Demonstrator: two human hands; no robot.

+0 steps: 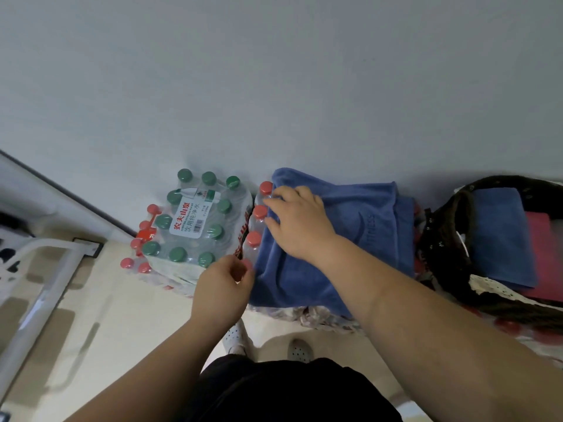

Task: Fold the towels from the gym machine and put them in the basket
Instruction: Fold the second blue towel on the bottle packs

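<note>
A grey wall (274,71) is seen behind the blue towel (365,233), with pale floor (122,315) in front of it and to its left. The blue towel is spread, partly folded with layered edges showing along its right side, over a shrink-wrapped pack of red-capped bottles (260,212); a row of red caps is exposed just beside the towel's left edge. Right of the towel, close against it, a dark basket (438,239) is noted, lined with pale lace-edged cloth. In it a folded blue cloth (499,236) lies on a pink cloth (545,254). Left of the towel, touching the red-capped pack, a wrapped pack of green-capped bottles (189,220) with a white label is stacked on more red-capped bottles. Further left of the towel, a white metal frame (45,269) is recorded. The right hand (300,223) is laid palm down on the towel's left part, fingers straight and spread, their tips at the towel's left edge. The left hand (224,281) is held at the towel's near left corner, fingers curled in, the corner pinched between thumb and fingers. In front of the towel, a perforated pale shoe (300,350) is seen on the floor.
</note>
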